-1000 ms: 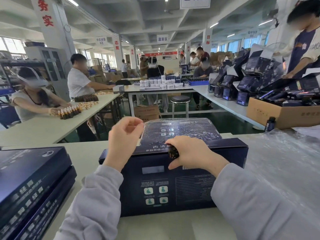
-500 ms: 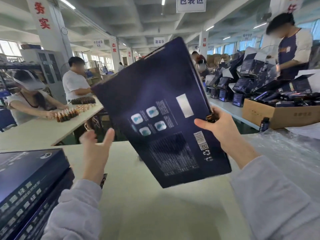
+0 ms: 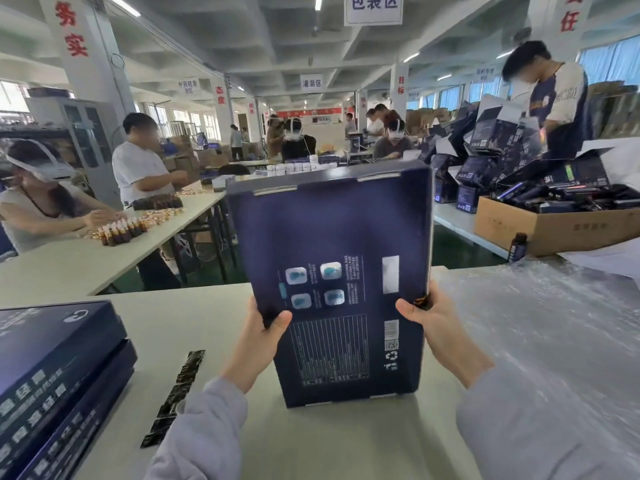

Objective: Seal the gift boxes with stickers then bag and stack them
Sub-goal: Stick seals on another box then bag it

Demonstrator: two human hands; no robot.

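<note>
A dark blue gift box [image 3: 339, 237] stands on end on the white table [image 3: 207, 306], its printed back facing me. My left hand [image 3: 258, 337] grips its left edge, thumb on the back face. My right hand [image 3: 433, 323] grips the right edge, where a small dark sticker [image 3: 420, 301] wraps over the side. A strip of dark stickers [image 3: 176, 386] lies on the table left of the box. Two more dark blue boxes [image 3: 52, 368] are stacked at the near left.
Bubble wrap [image 3: 547, 341] covers the table's right side. Behind it stand a small dark bottle [image 3: 518, 245] and a cardboard carton [image 3: 554, 226] of dark packages. Other people work at tables to the left and behind.
The box went from lying flat under both hands to lifted and tilted by my right hand, and now stands upright on the table with both hands gripping its sides.
</note>
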